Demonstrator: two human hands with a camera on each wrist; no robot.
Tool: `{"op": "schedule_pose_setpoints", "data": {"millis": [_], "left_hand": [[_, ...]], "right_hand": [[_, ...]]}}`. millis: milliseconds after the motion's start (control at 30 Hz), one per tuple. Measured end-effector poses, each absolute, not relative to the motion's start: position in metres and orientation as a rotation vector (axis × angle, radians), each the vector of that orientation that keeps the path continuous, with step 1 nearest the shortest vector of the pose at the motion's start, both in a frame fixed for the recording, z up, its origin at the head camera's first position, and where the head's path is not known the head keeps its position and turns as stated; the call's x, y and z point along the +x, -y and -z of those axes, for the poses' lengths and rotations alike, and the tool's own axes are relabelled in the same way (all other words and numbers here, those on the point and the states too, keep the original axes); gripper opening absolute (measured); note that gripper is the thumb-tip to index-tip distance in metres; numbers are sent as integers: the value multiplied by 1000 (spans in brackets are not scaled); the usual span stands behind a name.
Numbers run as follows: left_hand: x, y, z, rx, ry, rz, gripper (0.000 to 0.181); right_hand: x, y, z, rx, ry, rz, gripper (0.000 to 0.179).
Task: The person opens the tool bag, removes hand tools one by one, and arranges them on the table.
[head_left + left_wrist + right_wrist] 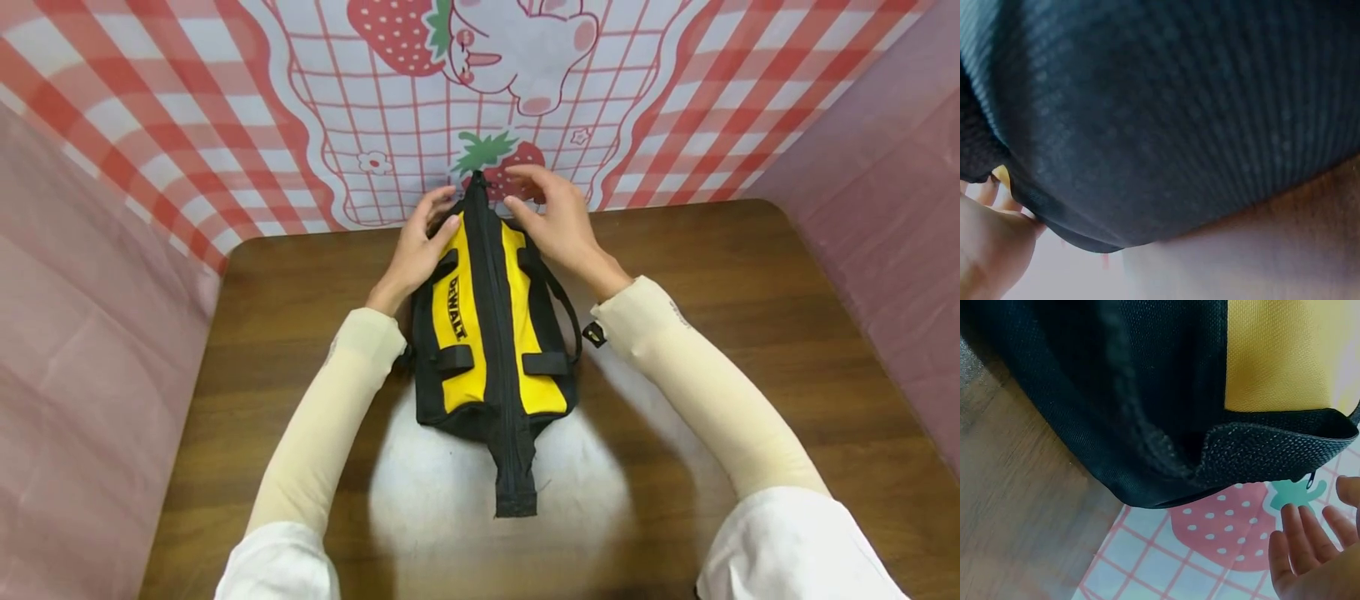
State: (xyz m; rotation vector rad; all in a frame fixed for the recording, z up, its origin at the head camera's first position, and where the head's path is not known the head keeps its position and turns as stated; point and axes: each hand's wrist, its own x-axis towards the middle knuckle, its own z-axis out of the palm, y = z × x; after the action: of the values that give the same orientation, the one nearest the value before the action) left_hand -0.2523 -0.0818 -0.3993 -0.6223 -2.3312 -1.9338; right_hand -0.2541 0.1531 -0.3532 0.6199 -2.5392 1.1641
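Observation:
A black and yellow DEWALT tool bag (497,317) lies lengthwise on the table with its top zipper (497,283) closed along the middle. My left hand (418,242) is at the bag's far left corner, its thumb by the yellow panel and its fingers along the side. In the left wrist view, that hand's fingertips meet the bag's dark side. My right hand (558,218) hovers beside the far right end, thumb and fingers spread with nothing between them. Close to its fingertips is the small zipper pull (1310,481) at the bag's far end.
The wooden table (750,333) ends at the back against a cloth with strawberries and checks (360,117). Pink curtains (90,333) hang at both sides. A black strap (564,304) loops out on the bag's right, and a fabric tab (516,496) sticks out toward me.

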Motion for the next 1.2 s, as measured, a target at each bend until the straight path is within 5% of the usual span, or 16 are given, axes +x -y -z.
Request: {"op": "schedule_pose_setpoints", "data": {"millis": [300, 600, 1200], "left_hand": [[-272, 80, 422, -669, 2350, 1833, 45], [-255, 73, 404, -617, 2226, 1888, 39], [-268, 73, 427, -470, 2213, 1834, 31]], "right_hand": [[-269, -145, 351, 664, 2578, -1165, 41], [-282, -136, 355, 623, 2556, -1316, 49], [-286, -129, 358, 639, 2371, -1467, 34]]}}
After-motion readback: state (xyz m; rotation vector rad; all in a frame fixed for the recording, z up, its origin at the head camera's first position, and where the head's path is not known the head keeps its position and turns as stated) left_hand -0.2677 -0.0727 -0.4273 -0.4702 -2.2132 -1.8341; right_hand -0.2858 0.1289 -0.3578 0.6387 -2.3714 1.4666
